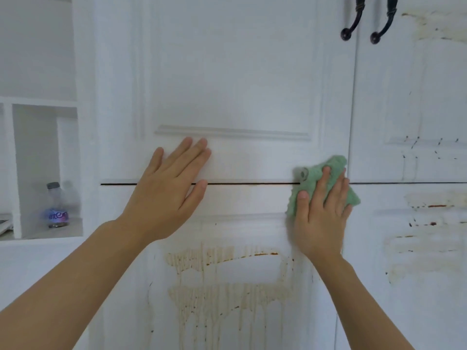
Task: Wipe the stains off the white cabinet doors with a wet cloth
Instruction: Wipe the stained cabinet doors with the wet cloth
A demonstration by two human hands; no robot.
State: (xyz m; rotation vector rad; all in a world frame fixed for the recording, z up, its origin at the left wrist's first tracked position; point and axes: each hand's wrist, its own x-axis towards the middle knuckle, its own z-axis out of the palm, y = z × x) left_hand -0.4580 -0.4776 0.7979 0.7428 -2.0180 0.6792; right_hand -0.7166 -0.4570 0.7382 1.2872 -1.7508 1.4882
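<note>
White panelled cabinet doors (232,79) fill the view, split by a dark horizontal gap at mid-height. My left hand (168,190) lies flat on the upper left door, fingers straight, across the gap. My right hand (322,213) presses a green cloth (329,168) with straight fingers against the door's right edge at the gap. Brown dripping stains (222,279) cover the lower left door below my hands. More smeared stains (427,248) mark the lower right door, and another patch (434,26) sits at the top right.
Two dark curved handles (364,21) hang at the top, either side of the vertical door seam. An open white shelf niche (38,170) on the left holds a clear plastic bottle (56,205) with a purple label.
</note>
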